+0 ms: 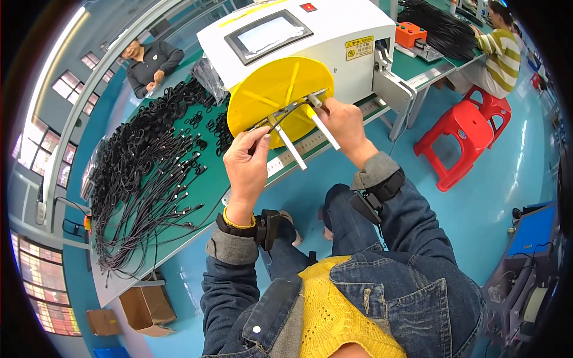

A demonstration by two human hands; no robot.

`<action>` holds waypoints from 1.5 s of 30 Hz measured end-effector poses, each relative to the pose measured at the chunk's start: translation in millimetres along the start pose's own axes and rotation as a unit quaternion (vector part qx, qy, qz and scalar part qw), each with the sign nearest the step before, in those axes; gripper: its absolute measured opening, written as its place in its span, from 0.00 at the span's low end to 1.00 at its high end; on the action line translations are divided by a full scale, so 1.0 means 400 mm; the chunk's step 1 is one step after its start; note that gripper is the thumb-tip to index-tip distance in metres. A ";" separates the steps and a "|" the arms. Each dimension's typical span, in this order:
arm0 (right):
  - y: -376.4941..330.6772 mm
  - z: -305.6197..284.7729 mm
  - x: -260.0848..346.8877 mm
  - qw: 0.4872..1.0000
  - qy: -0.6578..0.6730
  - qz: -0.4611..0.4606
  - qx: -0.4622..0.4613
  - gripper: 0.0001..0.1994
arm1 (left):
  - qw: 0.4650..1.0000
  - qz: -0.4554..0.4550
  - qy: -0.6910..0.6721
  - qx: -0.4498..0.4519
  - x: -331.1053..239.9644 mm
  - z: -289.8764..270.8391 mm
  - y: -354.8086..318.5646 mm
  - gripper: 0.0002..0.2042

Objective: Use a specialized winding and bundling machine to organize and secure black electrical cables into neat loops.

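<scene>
A white machine [340, 48] with a dark-framed screen [267, 37] carries a round yellow disc [256, 98] on its front. Two metal rods [290, 146] stick out from the disc toward me. A black cable [286, 112] runs across the disc between my hands, near the base of the rods. My left hand [248, 164] pinches the cable at the disc's lower left. My right hand [346, 128] is closed beside the right rod, at the cable's other end; its fingertips are partly hidden.
Heaps of black cables [143, 149] cover the green table [194, 203] at left. Red stools [459, 134] stand at right, near a seated person in stripes [500, 53]. Another person [152, 62] sits across the table. A cardboard box [146, 307] lies below, and an orange box [410, 34] sits behind.
</scene>
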State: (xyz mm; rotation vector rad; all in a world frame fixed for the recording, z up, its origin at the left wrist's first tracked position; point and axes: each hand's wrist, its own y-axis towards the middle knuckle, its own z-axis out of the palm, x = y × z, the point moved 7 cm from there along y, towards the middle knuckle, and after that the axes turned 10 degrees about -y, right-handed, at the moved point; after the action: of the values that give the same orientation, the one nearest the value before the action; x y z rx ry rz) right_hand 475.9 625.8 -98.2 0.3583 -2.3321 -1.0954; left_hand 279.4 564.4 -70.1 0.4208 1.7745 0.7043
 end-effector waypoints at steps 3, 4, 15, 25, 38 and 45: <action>-0.042 0.001 -0.022 0.998 0.042 0.041 0.006 0.11 | 1.000 0.007 -0.005 0.007 0.005 -0.003 -0.012 0.07; -0.064 0.002 -0.033 0.996 0.063 0.062 0.010 0.12 | 1.000 0.006 -0.005 0.006 0.010 -0.006 -0.016 0.07; -0.374 0.008 -0.091 0.962 0.080 0.133 0.226 0.11 | 0.993 0.081 0.082 0.001 -0.060 -0.023 -0.071 0.09; -0.439 0.040 -0.086 0.924 0.124 0.180 0.314 0.11 | 0.997 0.042 0.069 0.009 -0.054 -0.009 -0.115 0.09; -0.164 -0.101 -0.013 0.950 0.252 0.135 0.127 0.09 | 0.946 0.230 0.217 0.066 -0.181 0.164 -0.039 0.12; -0.091 -0.112 -0.002 0.939 0.299 0.101 0.135 0.08 | 0.918 0.259 0.283 0.096 -0.206 0.261 -0.037 0.10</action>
State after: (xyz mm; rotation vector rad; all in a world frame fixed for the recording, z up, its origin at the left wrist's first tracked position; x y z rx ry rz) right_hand 502.6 574.6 -102.9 0.4640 -1.9085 -0.4714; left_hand 404.8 529.5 -39.7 0.9136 2.3191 1.1065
